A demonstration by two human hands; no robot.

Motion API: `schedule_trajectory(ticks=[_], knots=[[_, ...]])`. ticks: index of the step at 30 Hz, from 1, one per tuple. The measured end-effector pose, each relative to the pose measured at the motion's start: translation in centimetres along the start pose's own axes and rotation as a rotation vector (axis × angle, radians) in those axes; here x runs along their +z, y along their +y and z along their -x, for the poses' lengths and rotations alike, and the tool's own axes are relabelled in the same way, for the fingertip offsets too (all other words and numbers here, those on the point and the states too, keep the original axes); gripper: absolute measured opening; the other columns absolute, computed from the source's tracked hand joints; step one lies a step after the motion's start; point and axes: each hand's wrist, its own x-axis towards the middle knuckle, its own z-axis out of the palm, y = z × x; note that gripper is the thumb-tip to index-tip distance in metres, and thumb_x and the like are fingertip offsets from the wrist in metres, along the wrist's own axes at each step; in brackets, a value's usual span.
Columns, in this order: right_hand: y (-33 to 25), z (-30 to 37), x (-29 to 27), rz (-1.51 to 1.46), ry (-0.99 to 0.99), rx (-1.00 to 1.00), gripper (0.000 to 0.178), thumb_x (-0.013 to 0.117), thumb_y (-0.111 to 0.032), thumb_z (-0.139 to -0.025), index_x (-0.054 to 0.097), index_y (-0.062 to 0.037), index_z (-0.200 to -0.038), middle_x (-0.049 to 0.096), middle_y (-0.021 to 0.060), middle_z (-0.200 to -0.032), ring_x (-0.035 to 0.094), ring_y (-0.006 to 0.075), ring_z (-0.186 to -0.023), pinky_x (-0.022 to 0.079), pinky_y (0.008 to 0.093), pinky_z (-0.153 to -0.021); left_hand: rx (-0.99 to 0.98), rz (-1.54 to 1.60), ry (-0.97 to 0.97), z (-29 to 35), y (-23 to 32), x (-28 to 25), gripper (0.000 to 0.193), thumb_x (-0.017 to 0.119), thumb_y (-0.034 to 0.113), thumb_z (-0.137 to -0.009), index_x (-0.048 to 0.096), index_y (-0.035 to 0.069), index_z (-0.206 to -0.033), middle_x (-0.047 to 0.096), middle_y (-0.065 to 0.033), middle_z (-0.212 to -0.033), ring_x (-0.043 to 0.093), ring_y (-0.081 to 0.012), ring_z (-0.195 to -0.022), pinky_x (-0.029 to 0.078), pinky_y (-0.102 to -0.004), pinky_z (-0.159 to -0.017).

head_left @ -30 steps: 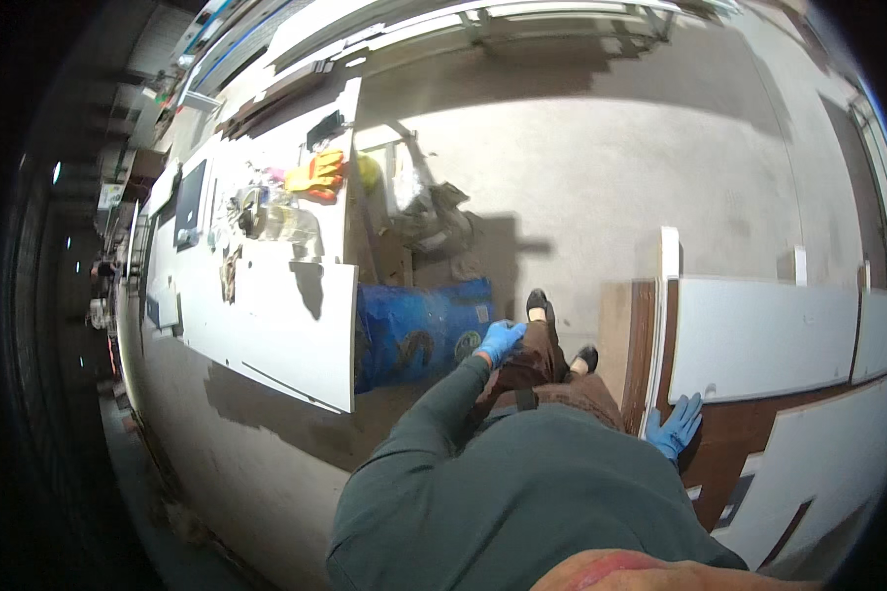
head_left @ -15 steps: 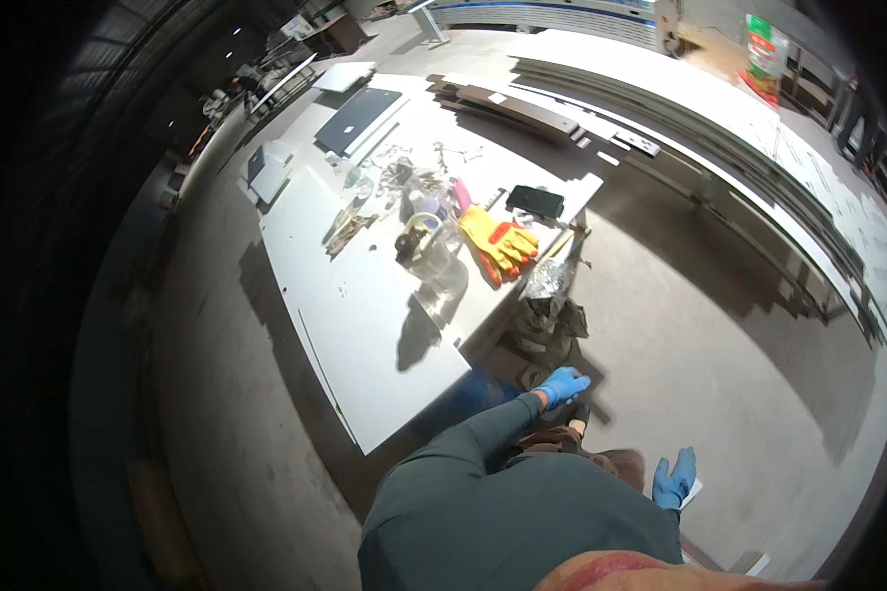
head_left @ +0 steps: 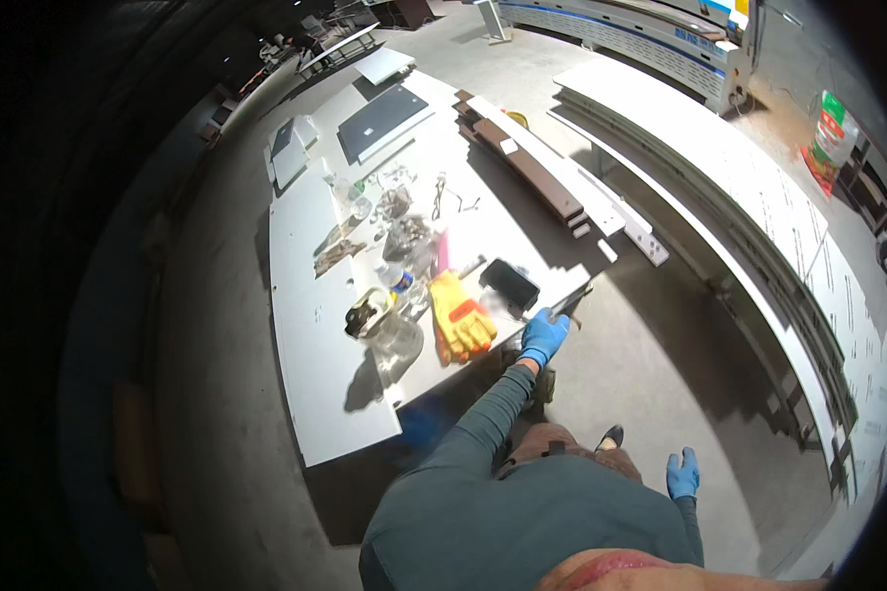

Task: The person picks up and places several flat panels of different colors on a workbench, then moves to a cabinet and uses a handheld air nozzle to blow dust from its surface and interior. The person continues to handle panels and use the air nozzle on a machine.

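Observation:
My left hand (head_left: 545, 337), in a blue glove, is at the near right edge of the white worktable (head_left: 310, 394). Its fingers look loosely apart, and no held thing shows in it; whether it touches the edge I cannot tell. Just beyond it lies a black phone (head_left: 510, 286). Left of the hand is a pair of yellow and orange work gloves (head_left: 460, 317). A clear plastic jug (head_left: 398, 340) stands beside them, near a small bottle with a blue label (head_left: 396, 277). My right hand (head_left: 683, 475), also blue-gloved, hangs low on the right over the floor, fingers apart.
Brown boards (head_left: 527, 167) lie along the table's right side. A dark panel (head_left: 382, 123) rests at its far end. To the right stands a long stack of white sheets (head_left: 700, 148). A large machine (head_left: 621, 44) and a red-green sack (head_left: 831, 138) are farther back.
My left hand has moved forward to the table edge near the phone. The view has shifted with my body. A white item seen by my right hand before no longer shows.

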Motion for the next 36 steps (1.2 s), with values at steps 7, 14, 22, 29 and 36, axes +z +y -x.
schedule_trajectory(ticks=[7,14,22,29,36], knots=[[-7.3,-18.1,-8.1,0.069,-0.148,-0.008,0.058,0.059,-0.038,-0.094,0.060,0.0020,-0.136,0.059,0.0256,-0.142,0.056,0.0399,-0.131,0.044,0.0448,-0.111,-0.155,-0.210,0.344,-14.9,12.0,-0.8,0.096,0.070,0.055,-0.083,0.037,-0.004,-0.152,0.042,-0.0316,-0.151,0.045,-0.0447,-0.139,0.041,-0.0508,-0.112],[-16.8,-28.0,-7.8,-0.008,-0.257,-0.061,0.062,0.060,-0.042,-0.096,0.057,-0.0013,-0.142,0.057,0.0234,-0.145,0.056,0.0373,-0.134,0.042,0.0418,-0.114,-0.389,-0.162,0.321,-28.3,17.5,-1.0,0.119,0.074,0.059,-0.081,0.011,0.000,-0.163,0.013,-0.0320,-0.167,0.015,-0.0500,-0.155,0.023,-0.0587,-0.123],[-23.2,-36.2,-10.0,0.017,-0.408,-0.257,0.056,0.061,-0.037,-0.097,0.059,0.0010,-0.138,0.062,0.0238,-0.139,0.059,0.0387,-0.129,0.046,0.0425,-0.110,-0.337,0.084,0.344,-32.1,15.1,2.0,0.110,0.074,0.051,-0.084,0.020,-0.008,-0.159,0.032,-0.0325,-0.161,0.034,-0.0436,-0.149,0.031,-0.0449,-0.124],[-31.1,-40.7,-11.9,0.238,-0.996,-0.864,0.045,0.064,-0.034,-0.097,0.067,-0.0012,-0.128,0.070,0.0213,-0.123,0.066,0.0388,-0.114,0.052,0.0450,-0.099,-0.160,0.135,0.576,-21.3,13.1,5.9,0.082,0.071,0.036,-0.092,0.037,-0.011,-0.150,0.045,-0.0321,-0.153,0.043,-0.0416,-0.144,0.036,-0.0435,-0.120],[-37.6,-36.8,-5.1,0.251,-1.296,-1.256,0.043,0.068,-0.029,-0.097,0.068,0.0022,-0.126,0.073,0.0226,-0.116,0.071,0.0359,-0.110,0.055,0.0415,-0.095,-0.535,0.073,0.864,5.2,11.8,12.5,0.070,0.071,0.032,-0.091,0.048,-0.005,-0.145,0.052,-0.0267,-0.147,0.051,-0.0397,-0.137,0.043,-0.0453,-0.113]])
